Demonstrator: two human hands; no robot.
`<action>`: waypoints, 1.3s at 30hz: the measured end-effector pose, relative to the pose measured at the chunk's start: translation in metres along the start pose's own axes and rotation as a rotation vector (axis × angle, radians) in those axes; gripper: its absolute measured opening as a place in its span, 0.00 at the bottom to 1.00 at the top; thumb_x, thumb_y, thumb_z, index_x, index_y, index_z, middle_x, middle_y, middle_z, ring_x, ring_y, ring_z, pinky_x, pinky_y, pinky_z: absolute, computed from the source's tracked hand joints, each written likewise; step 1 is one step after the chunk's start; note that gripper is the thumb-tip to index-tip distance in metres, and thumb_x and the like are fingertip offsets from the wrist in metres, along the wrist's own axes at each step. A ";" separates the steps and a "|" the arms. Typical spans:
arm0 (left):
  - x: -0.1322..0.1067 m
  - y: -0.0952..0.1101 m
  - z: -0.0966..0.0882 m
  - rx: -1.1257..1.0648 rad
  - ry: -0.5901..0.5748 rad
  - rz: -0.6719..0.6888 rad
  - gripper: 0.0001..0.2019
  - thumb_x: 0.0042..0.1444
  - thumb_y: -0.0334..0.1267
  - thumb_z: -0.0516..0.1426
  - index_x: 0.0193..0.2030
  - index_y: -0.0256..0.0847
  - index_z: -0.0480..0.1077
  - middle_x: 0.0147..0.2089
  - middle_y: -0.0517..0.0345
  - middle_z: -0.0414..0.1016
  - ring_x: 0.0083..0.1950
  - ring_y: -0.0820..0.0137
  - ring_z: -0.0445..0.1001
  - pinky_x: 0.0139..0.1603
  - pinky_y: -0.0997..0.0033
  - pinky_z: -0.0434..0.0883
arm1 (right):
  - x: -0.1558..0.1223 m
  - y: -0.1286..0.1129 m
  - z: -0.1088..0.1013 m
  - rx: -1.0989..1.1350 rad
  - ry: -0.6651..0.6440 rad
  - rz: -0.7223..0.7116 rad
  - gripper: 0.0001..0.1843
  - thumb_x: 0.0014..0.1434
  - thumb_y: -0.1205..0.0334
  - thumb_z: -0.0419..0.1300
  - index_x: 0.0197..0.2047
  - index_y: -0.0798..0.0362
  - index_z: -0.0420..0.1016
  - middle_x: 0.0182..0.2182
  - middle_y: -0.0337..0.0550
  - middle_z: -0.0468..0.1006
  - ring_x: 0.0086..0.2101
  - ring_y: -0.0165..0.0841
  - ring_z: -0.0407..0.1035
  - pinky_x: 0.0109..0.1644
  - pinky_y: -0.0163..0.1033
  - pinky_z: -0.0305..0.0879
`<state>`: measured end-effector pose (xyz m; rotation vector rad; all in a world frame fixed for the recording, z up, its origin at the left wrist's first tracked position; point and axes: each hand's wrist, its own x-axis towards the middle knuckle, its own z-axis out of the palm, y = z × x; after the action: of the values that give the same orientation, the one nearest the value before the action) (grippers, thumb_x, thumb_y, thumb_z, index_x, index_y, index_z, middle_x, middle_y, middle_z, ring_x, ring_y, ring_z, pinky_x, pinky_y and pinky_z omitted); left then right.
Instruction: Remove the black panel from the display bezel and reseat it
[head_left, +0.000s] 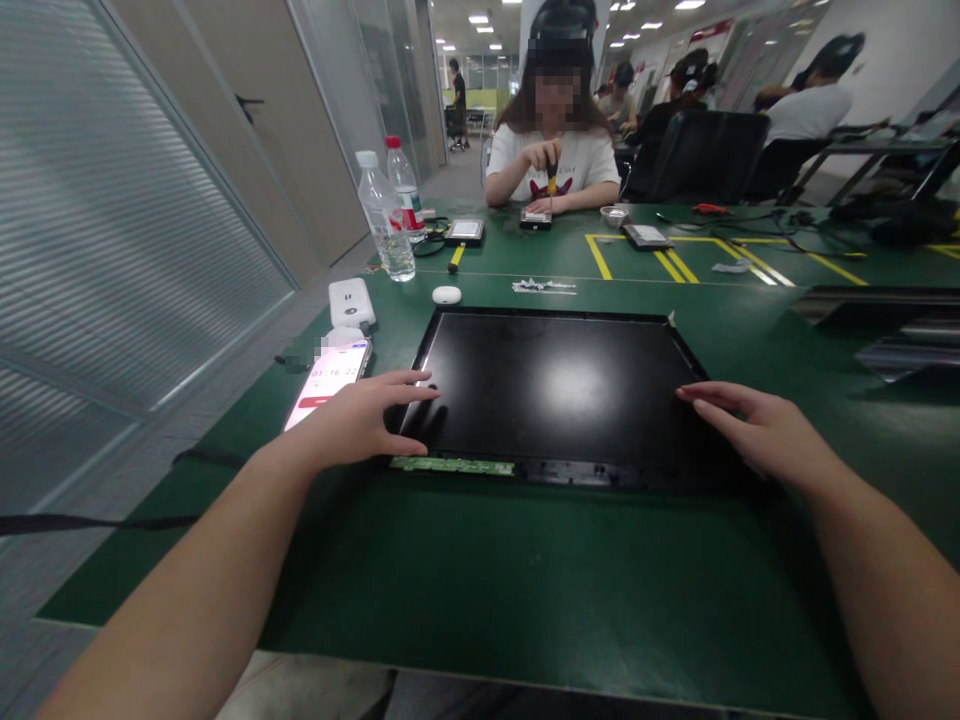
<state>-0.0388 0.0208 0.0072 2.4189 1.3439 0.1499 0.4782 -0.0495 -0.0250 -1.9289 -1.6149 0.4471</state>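
Note:
A black flat display panel [510,385] with a thin raised frame lies face up on the green table. Along its near edge, on the left, runs a narrow green circuit board [454,466]. My left hand [356,415] is at the panel's left edge, thumb and fingers spread apart, fingertips over the border. At the right edge is my right hand [769,425], its fingers stretched out with the thumb close below them. Whether either hand touches the frame I cannot tell; neither grasps anything visible.
Left of the panel lie a lit phone [330,375], a white power bank [351,302] and a white earbud case [447,295]. Two bottles [390,225] stand behind. Across the table a person [553,165] holds a screwdriver [553,180] over a hard drive [535,217]. Dark shiny panels [877,305] lie right.

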 end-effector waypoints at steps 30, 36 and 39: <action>0.007 -0.006 0.018 0.070 0.229 -0.072 0.36 0.66 0.65 0.54 0.67 0.38 0.80 0.79 0.37 0.68 0.76 0.39 0.70 0.76 0.36 0.67 | 0.000 0.002 -0.015 -0.147 0.060 0.024 0.37 0.53 0.36 0.64 0.60 0.47 0.83 0.63 0.55 0.83 0.60 0.61 0.77 0.65 0.65 0.71; 0.010 0.001 0.010 0.110 0.223 -0.149 0.33 0.64 0.51 0.54 0.69 0.34 0.77 0.72 0.37 0.77 0.71 0.41 0.75 0.73 0.40 0.72 | -0.003 -0.002 -0.020 -0.158 -0.049 -0.009 0.41 0.56 0.37 0.64 0.67 0.49 0.77 0.68 0.57 0.78 0.67 0.63 0.70 0.72 0.65 0.67; 0.009 0.003 0.010 0.079 0.201 -0.181 0.32 0.64 0.51 0.54 0.70 0.37 0.76 0.69 0.40 0.81 0.65 0.42 0.80 0.67 0.42 0.77 | -0.006 0.000 -0.023 -0.091 -0.166 -0.005 0.50 0.54 0.35 0.67 0.75 0.46 0.69 0.70 0.55 0.76 0.65 0.64 0.73 0.69 0.66 0.72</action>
<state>-0.0285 0.0245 -0.0012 2.3814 1.6794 0.3036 0.4906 -0.0603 -0.0080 -1.9988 -1.7724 0.5528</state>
